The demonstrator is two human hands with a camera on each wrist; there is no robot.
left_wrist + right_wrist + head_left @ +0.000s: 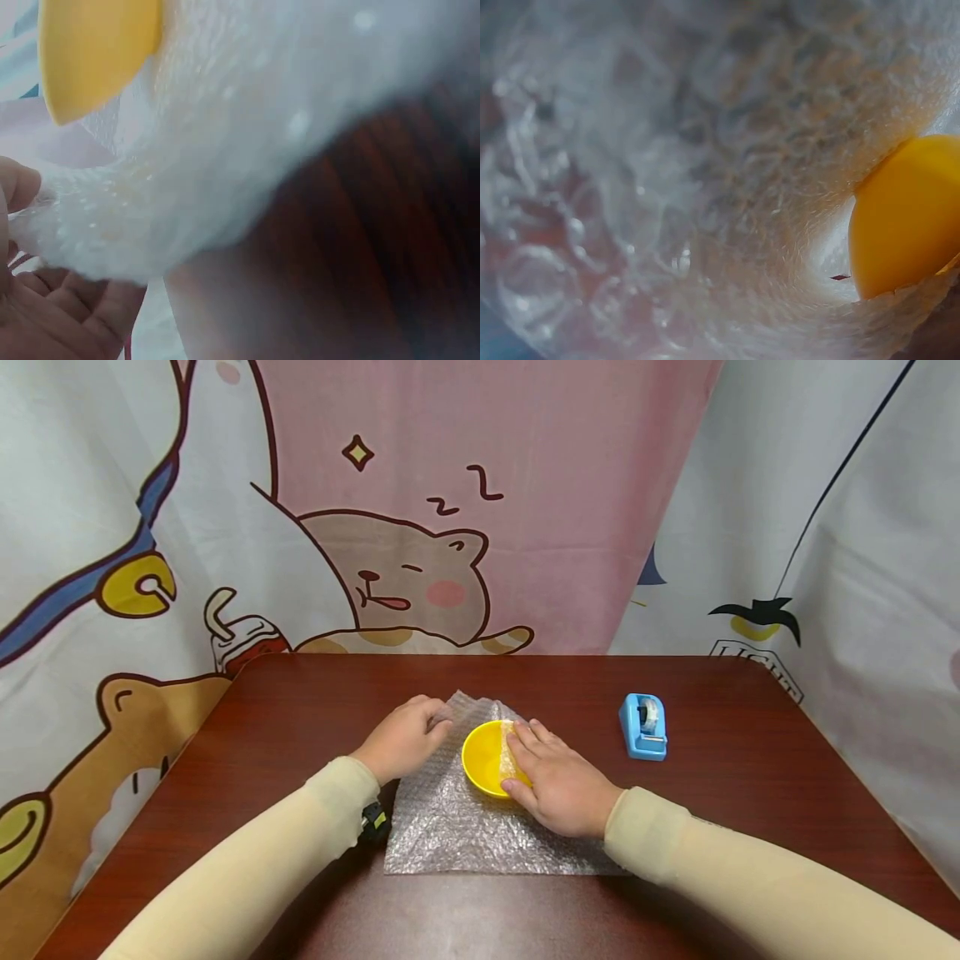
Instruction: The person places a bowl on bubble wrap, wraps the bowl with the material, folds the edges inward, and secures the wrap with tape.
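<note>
A yellow bowl (482,758) stands on a sheet of bubble wrap (450,835) on the table. My right hand (558,781) lies with its fingers straight on a flap of the wrap folded over the bowl's right rim. Seen from the right wrist, the wrap fills most of the view, and part of the bowl (907,217) shows at the right. At the sheet's left edge is my left hand (405,737), its fingers curled. In the left wrist view its thumb (19,184) and fingers pinch the raised edge of the bubble wrap (150,217) beside the bowl (101,52).
A blue tape dispenser (643,727) with a roll of clear tape stands to the right of the wrap. The brown wooden table (750,793) reaches back to a curtain (570,510) with cartoon animals. A dark device (375,818) sits at my left wrist.
</note>
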